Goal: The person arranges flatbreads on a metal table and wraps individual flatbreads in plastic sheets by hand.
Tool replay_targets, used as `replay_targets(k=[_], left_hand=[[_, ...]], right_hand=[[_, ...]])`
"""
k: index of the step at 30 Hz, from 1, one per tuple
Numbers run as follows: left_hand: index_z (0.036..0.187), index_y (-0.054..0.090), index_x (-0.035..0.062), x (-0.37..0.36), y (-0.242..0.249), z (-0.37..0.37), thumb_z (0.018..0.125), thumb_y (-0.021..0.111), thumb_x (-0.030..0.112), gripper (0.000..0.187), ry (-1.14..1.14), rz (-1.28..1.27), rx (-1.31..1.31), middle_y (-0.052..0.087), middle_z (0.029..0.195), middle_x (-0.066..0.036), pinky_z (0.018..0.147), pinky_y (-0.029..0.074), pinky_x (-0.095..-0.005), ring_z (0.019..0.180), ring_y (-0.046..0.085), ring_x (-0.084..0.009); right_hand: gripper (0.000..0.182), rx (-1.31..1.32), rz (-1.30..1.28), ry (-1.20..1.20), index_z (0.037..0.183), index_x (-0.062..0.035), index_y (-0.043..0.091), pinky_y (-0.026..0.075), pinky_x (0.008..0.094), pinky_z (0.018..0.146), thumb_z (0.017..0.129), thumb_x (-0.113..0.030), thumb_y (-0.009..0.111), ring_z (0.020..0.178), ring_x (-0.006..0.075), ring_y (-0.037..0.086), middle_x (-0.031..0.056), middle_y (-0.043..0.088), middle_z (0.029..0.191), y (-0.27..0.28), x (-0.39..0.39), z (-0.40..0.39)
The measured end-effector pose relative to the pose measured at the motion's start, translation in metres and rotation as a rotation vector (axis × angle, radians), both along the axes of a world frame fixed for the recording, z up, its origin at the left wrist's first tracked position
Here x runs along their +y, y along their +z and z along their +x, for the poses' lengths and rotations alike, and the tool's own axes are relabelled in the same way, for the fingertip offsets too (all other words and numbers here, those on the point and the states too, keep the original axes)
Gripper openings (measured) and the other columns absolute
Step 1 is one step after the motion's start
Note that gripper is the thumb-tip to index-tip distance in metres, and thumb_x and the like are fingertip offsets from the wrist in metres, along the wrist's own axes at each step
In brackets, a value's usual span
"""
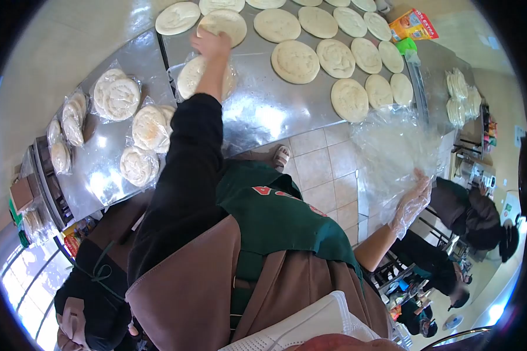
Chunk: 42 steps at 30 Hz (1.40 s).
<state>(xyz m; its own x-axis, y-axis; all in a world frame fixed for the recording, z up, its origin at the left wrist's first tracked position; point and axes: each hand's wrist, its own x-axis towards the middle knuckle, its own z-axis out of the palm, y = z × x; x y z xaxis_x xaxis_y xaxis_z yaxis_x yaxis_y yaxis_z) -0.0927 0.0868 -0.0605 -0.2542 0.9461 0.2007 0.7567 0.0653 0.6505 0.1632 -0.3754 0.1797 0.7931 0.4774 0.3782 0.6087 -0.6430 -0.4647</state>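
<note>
My left hand (212, 45) reaches across the metal table, its fingers closed at the near edge of a round, pale flatbread (228, 24). Just below the wrist, a bagged flatbread (191, 79) lies partly behind my forearm. Out to the right, my right hand (413, 202) wears a clear plastic glove. It grips a large clear plastic bag (392, 155), which hangs spread beside the table's front edge. Several unwrapped flatbreads (295, 62) lie in rows between the two hands and beyond. The bag's upper end comes right up to the nearest flatbread (349, 100).
Bagged flatbreads (117, 95) rest on the table's left part, and more bagged stacks (458, 88) on the far right. A yellow-and-red packet (414, 26) stands at the back right. A person (93, 275) is close on my left; other people (471, 213) are at the right.
</note>
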Motion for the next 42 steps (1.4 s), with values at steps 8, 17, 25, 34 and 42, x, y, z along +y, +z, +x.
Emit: replay_targets(k=[8,17,25,34,42], left_hand=[[0.140,0.013,-0.0037,0.052,-0.016,-0.034,0.075,0.062,0.038,0.092,-0.277,-0.578,-0.138,0.050,0.125,-0.025,0.104,0.024,-0.0500,0.124,0.038,-0.0383],[0.143,0.022,0.0091,0.024,0.015,-0.047,0.083,0.049,0.054,0.080,-0.471,-0.515,0.346,0.047,0.132,-0.020,0.104,0.019,-0.0597,0.127,0.037,-0.0379],[0.127,0.039,-0.0062,-0.030,0.012,-0.136,0.074,0.062,0.058,0.087,-0.584,-0.547,0.447,0.042,0.131,-0.025,0.101,0.034,-0.0453,0.122,0.040,-0.0411],[0.118,0.045,-0.0018,-0.072,0.042,-0.149,0.070,0.074,0.044,0.072,-0.442,-0.241,0.218,0.050,0.115,-0.024,0.092,0.042,-0.0429,0.109,0.049,-0.0390],[0.120,0.042,0.0039,-0.081,0.054,-0.164,0.074,0.074,0.020,0.058,-0.394,-0.402,-0.660,0.063,0.098,-0.015,0.071,0.050,-0.0341,0.080,0.063,-0.0245]], right_hand=[[0.045,0.035,-0.056,-0.113,0.097,0.0039,0.065,0.042,0.0368,0.087,0.097,-0.029,0.034,0.094,0.0271,0.059,0.0178,0.065,0.098,0.003,-0.004,-0.040],[0.047,-0.014,-0.065,-0.091,0.097,0.0031,0.065,0.042,0.0370,0.087,0.097,-0.031,0.033,0.094,0.0279,0.058,0.0180,0.065,0.097,0.007,-0.001,-0.057],[0.050,0.089,0.006,-0.121,0.102,0.0028,0.064,0.041,0.0362,0.089,0.096,-0.037,0.034,0.097,0.0281,0.057,0.0187,0.064,0.102,0.003,0.009,-0.058],[0.035,0.481,0.275,-0.153,0.119,-0.0085,0.060,0.043,0.0259,0.074,0.089,-0.017,0.043,0.080,0.0146,0.054,0.0086,0.063,0.099,-0.001,0.036,-0.072],[0.031,0.327,0.044,0.090,0.106,-0.0060,0.066,0.043,0.0288,0.074,0.086,-0.011,0.043,0.076,0.0162,0.052,0.0091,0.057,0.085,-0.009,0.042,-0.049]])
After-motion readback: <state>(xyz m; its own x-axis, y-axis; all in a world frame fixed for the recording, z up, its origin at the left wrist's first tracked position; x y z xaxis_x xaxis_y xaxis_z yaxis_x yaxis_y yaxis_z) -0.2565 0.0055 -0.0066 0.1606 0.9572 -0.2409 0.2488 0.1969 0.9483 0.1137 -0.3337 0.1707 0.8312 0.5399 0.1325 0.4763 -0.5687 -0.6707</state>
